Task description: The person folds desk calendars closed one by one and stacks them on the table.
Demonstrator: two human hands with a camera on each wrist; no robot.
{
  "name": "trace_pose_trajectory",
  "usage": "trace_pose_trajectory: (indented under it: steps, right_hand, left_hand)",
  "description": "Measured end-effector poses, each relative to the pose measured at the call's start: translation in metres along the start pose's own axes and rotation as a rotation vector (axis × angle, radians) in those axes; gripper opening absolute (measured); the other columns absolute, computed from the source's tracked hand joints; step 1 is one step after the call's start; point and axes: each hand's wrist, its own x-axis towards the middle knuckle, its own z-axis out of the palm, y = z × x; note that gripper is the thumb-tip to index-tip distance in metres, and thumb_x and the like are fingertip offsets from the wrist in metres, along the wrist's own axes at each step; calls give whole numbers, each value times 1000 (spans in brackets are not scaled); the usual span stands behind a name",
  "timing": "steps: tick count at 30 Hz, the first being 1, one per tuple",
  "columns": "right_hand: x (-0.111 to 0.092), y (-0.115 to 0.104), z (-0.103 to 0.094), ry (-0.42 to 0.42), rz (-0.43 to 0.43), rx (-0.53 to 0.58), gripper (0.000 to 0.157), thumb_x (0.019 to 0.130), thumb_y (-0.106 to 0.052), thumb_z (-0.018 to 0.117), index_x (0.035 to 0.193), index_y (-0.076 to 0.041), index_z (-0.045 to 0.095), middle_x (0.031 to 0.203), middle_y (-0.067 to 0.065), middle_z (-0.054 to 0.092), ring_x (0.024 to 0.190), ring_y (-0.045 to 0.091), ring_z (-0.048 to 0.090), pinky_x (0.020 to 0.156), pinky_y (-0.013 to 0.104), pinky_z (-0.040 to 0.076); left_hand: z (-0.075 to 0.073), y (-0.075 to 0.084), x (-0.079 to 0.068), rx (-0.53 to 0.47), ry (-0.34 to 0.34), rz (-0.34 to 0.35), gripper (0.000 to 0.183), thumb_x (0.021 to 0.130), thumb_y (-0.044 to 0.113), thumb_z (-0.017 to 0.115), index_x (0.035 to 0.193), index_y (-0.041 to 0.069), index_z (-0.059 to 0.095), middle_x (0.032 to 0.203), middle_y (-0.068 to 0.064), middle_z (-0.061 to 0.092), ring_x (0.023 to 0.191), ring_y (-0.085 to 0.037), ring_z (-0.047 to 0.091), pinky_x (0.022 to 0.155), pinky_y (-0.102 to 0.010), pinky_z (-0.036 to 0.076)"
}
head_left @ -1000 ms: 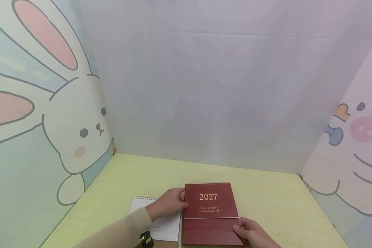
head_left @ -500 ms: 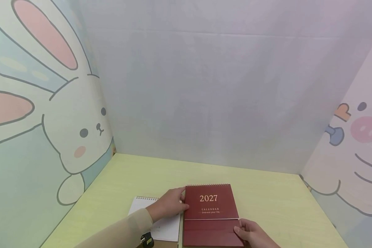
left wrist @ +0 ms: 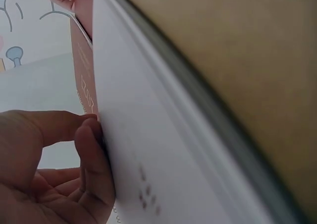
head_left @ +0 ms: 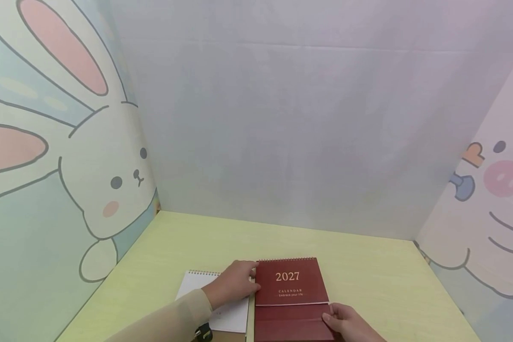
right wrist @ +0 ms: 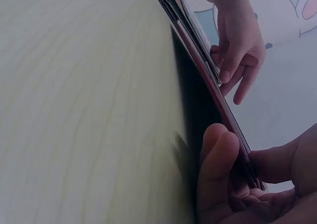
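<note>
A dark red desk calendar [head_left: 290,289] with "2027" on its cover and a spiral binding along the far edge lies in front of me. My left hand [head_left: 232,285] pinches its left edge near the top corner. Lower on the opposite edge, my right hand [head_left: 348,320] grips it with the thumb on top; the right wrist view shows the fingers [right wrist: 215,174] underneath, with a shadow below the calendar's side. Left of it lies a white spiral calendar [head_left: 228,316], partly hidden under my left forearm. That white calendar [left wrist: 148,115] fills much of the left wrist view.
The pale yellow table [head_left: 367,266] spreads out beyond and to the right of the calendars. A grey-white cloth wall [head_left: 282,133] stands at the back, and cartoon-printed panels [head_left: 111,166] rise at both sides. A dark wristband [head_left: 204,331] sits at my left wrist.
The red calendar has slid slightly toward me, its spiral edge now lower in the head view. A crease now shows across its lower red panel. Both hands keep hold with little shift.
</note>
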Motion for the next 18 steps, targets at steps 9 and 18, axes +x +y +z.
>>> trace_pose_trajectory:
  steps: [9, 18]
  right_hand:
    - [6, -6, 7, 179, 32, -555, 28, 107, -29, 64, 92, -5, 64, 77, 0, 65, 73, 16, 59, 66, 29, 45]
    - [6, -11, 15, 255, 64, -800, 31, 104, -39, 67, 88, -12, 62, 70, -1, 57, 66, 15, 52, 63, 31, 40]
  left_hand:
    - [-2, 3, -2, 95, 9, 69, 46, 91, 21, 84, 134, 3, 75, 129, -12, 80, 120, -26, 75, 100, -42, 64]
    - [-2, 4, -4, 104, -10, 71, 36, 93, 21, 83, 125, 6, 81, 123, -7, 82, 99, -11, 70, 83, -28, 60]
